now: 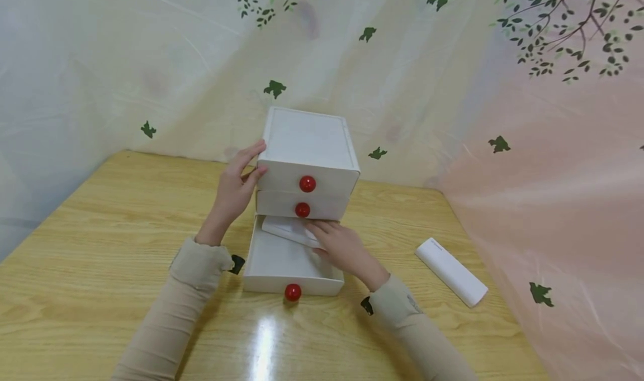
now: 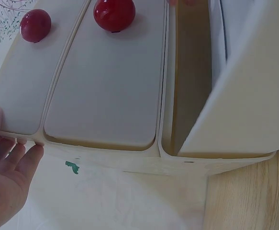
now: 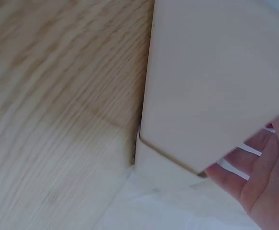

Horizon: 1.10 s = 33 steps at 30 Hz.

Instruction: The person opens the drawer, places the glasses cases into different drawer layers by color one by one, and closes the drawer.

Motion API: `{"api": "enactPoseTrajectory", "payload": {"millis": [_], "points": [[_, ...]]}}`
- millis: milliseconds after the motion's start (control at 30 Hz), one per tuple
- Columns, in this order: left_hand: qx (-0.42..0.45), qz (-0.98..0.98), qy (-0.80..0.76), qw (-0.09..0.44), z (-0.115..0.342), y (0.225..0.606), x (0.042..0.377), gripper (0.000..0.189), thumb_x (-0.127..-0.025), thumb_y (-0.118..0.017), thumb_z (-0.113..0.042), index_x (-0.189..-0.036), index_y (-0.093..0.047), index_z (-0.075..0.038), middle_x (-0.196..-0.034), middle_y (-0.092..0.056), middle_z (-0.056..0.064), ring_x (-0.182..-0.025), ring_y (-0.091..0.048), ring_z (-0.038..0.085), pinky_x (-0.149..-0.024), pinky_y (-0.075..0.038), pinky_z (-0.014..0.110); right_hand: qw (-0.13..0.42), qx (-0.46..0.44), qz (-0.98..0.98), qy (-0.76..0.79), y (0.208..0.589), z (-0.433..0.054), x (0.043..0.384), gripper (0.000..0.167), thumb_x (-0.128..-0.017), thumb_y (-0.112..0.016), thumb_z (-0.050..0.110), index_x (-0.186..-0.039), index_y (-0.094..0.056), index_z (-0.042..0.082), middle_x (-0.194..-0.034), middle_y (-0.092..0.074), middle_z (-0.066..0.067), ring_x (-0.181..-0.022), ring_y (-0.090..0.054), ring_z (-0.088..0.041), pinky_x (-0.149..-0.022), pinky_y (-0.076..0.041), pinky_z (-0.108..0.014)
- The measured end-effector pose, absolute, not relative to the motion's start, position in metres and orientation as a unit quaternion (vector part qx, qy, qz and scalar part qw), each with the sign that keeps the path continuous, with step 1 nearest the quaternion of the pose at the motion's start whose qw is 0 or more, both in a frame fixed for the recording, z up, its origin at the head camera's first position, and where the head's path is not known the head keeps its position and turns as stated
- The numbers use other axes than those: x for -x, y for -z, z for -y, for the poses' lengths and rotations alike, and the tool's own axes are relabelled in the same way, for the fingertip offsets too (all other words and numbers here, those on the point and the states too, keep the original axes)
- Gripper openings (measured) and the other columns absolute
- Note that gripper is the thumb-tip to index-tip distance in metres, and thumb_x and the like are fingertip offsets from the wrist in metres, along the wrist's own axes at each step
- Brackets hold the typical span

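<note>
A white unit of three stacked drawers [image 1: 309,141] with round red knobs stands on the table. Its bottom drawer [image 1: 282,261] is pulled out. My left hand [image 1: 235,185] rests against the unit's upper left corner; in the left wrist view its thumb touches the front and its fingers the side. Inside the bottom drawer, toward the back, lies a white oblong item [image 1: 289,229], slanted. My right hand [image 1: 347,251] reaches over the drawer's right wall and holds that item's right end between fingers and thumb. The fingers partly cover it, so its exact kind is unclear.
A slim white oblong case [image 1: 451,272] with small dark print lies on the wooden table [image 1: 126,247], right of the drawers. Behind the table hangs a pale curtain [image 1: 201,62] with leaf patterns. The two upper drawers are closed.
</note>
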<state>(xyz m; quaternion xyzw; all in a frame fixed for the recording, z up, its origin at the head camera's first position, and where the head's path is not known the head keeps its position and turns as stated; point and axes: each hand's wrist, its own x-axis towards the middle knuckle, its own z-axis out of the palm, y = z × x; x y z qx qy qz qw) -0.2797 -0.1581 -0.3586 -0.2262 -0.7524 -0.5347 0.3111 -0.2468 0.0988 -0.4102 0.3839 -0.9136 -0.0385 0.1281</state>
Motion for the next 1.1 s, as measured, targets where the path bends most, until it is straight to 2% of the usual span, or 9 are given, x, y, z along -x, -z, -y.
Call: {"api": "enactPoseTrajectory", "payload": {"millis": [100, 200, 333, 533, 733, 833, 933, 1100], "points": [[0.225, 0.753, 0.535, 0.31, 0.158, 0.358, 0.279, 0.044, -0.093, -0.06, -0.005, -0.136, -0.054, -0.004, -0.146, -0.049, 0.01, -0.136, -0.047, 0.024, -0.094, -0.049, 0.026, 0.133, -0.383, 0.914, 0.015, 0.408, -0.106, 0.242, 0.057, -0.09, -0.069, 0.027, -0.141, -0.049, 0.012, -0.14, -0.056, -0.006, -0.126, -0.057, -0.024, -0.095, -0.054, -0.038], [0.223, 0.754, 0.536, 0.308, 0.158, 0.357, 0.279, 0.044, -0.093, -0.06, -0.005, -0.136, -0.054, -0.004, -0.146, -0.049, 0.01, -0.136, -0.047, 0.025, -0.094, -0.049, 0.027, 0.138, -0.378, 0.916, 0.0, 0.405, -0.113, 0.238, 0.059, -0.09, -0.07, 0.025, -0.142, -0.047, 0.014, -0.141, -0.055, -0.006, -0.127, -0.056, -0.025, -0.092, -0.055, -0.039], [0.221, 0.755, 0.537, 0.306, 0.159, 0.357, 0.279, 0.043, -0.093, -0.059, -0.005, -0.136, -0.054, -0.004, -0.146, -0.05, 0.01, -0.135, -0.047, 0.025, -0.094, -0.049, 0.021, 0.139, -0.359, 0.923, 0.007, 0.403, -0.121, 0.234, 0.058, -0.09, -0.069, 0.028, -0.143, -0.047, 0.016, -0.142, -0.054, -0.005, -0.125, -0.057, -0.027, -0.089, -0.057, -0.04], [0.223, 0.755, 0.535, 0.307, 0.16, 0.358, 0.279, 0.043, -0.093, -0.059, -0.004, -0.135, -0.054, -0.002, -0.145, -0.05, 0.012, -0.135, -0.047, 0.027, -0.091, -0.044, 0.008, 0.141, -0.327, 0.934, -0.001, 0.403, -0.134, 0.229, 0.057, -0.09, -0.069, 0.03, -0.142, -0.049, 0.018, -0.14, -0.056, -0.005, -0.12, -0.06, -0.027, -0.072, -0.059, -0.038], [0.224, 0.754, 0.536, 0.307, 0.159, 0.358, 0.279, 0.043, -0.093, -0.059, -0.003, -0.135, -0.054, -0.002, -0.145, -0.05, 0.012, -0.135, -0.047, 0.028, -0.091, -0.044, 0.007, 0.142, -0.304, 0.942, -0.003, 0.406, -0.15, 0.227, 0.055, -0.094, -0.063, 0.034, -0.144, -0.046, 0.019, -0.14, -0.056, -0.005, -0.121, -0.06, -0.028, -0.058, -0.056, -0.035], [0.224, 0.756, 0.534, 0.306, 0.159, 0.358, 0.278, 0.043, -0.093, -0.059, -0.003, -0.136, -0.054, -0.002, -0.146, -0.05, 0.012, -0.135, -0.047, 0.028, -0.092, -0.045, 0.01, 0.144, -0.291, 0.946, -0.008, 0.407, -0.158, 0.228, 0.056, -0.094, -0.062, 0.036, -0.145, -0.046, 0.02, -0.138, -0.057, -0.006, -0.119, -0.061, -0.03, -0.058, -0.056, -0.038], [0.224, 0.756, 0.534, 0.305, 0.159, 0.358, 0.279, 0.043, -0.093, -0.059, -0.004, -0.136, -0.053, -0.002, -0.146, -0.05, 0.012, -0.135, -0.047, 0.028, -0.092, -0.045, 0.009, 0.149, -0.28, 0.948, -0.01, 0.408, -0.167, 0.228, 0.056, -0.093, -0.063, 0.036, -0.143, -0.047, 0.018, -0.136, -0.059, -0.007, -0.117, -0.061, -0.032, -0.063, -0.058, -0.043], [0.227, 0.751, 0.54, 0.305, 0.158, 0.358, 0.279, 0.043, -0.093, -0.059, -0.003, -0.136, -0.054, -0.002, -0.145, -0.05, 0.013, -0.135, -0.047, 0.028, -0.09, -0.043, 0.004, 0.16, -0.259, 0.952, -0.007, 0.407, -0.186, 0.229, 0.054, -0.093, -0.064, 0.035, -0.141, -0.049, 0.016, -0.133, -0.061, -0.009, -0.116, -0.062, -0.033, -0.061, -0.057, -0.04]]}}
